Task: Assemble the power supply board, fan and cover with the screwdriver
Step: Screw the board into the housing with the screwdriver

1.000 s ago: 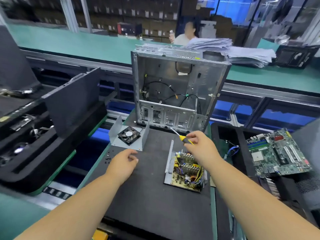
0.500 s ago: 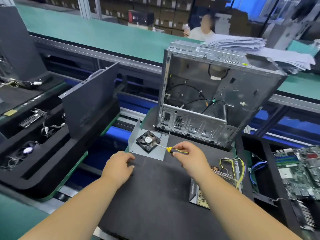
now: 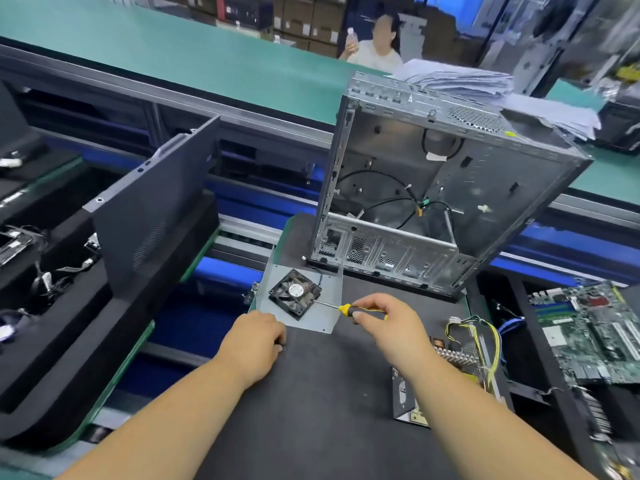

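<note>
since a second ago the right hand point(image 3: 391, 327) has carried the yellow-and-black handled screwdriver point(image 3: 349, 309) from the power supply board over to the square black fan point(image 3: 295, 294); its fingers pinch the handle, tip at the fan's corner. the fan lies on the bent grey metal cover point(image 3: 329, 317); its round label is too blurred to read. the left hand point(image 3: 254, 341) rests curled on the black mat point(image 3: 311, 410), fingertips by small screws; whether it pinches one, i cannot tell. the yellow-wired power supply board point(image 3: 464, 362) lies right.

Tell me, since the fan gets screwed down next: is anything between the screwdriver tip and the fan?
Nothing visible. The right hand holds the screwdriver, and its shaft runs clear over the metal cover to the near right edge of the fan.
</note>
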The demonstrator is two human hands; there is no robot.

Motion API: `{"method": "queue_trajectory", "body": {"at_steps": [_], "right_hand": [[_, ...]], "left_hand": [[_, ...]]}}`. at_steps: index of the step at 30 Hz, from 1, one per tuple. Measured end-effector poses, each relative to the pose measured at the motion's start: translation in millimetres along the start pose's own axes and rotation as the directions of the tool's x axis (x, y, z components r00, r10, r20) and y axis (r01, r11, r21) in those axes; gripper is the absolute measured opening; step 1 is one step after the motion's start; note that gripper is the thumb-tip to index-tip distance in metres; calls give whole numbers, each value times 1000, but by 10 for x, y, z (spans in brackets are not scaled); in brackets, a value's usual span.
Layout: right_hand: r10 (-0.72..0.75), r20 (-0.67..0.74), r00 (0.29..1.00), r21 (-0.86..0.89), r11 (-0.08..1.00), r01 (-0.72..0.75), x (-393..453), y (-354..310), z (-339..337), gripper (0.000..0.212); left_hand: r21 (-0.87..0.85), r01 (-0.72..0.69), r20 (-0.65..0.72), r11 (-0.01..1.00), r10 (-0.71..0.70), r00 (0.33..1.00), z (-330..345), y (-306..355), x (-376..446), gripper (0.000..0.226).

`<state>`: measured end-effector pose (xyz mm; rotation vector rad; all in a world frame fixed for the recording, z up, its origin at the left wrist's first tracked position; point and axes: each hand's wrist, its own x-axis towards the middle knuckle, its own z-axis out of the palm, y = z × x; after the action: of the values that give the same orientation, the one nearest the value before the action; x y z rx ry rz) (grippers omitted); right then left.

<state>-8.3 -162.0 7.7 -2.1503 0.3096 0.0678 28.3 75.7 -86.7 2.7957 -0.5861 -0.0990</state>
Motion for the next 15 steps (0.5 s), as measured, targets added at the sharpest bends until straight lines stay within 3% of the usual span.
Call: {"method": "queue_trajectory", "body": {"at_steps": [3, 5, 7, 10, 13, 15], "right_hand": [[38, -49, 998, 31, 999, -37, -6, -7, -7, 5], [55, -73, 996, 72, 996, -49, -14, -34, -25, 9], [59, -64, 996, 131, 990, -50, -32, -91, -54, 11], [27, -49, 998, 175, 984, -18, -65, -188, -95, 10], [7, -44, 999, 211, 977, 2, -109, -251, -128, 10], [-1, -45, 999, 205, 979, 11, -131, -280, -153, 10]], "left_hand": [[-224, 94, -31, 970, -103, 994, -22, -2, -22, 9], [-486, 207, -3, 849, -239, 971, -83, 31, -24, 13], [-712, 291, 74, 639, -343, 936, -168, 88, 4, 10], [-912, 318, 203, 259, -388, 899, -300, 209, 82, 14], [-947, 289, 320, -140, -343, 883, -389, 341, 156, 15], [-926, 281, 355, -252, -324, 877, -432, 404, 182, 16]]}}
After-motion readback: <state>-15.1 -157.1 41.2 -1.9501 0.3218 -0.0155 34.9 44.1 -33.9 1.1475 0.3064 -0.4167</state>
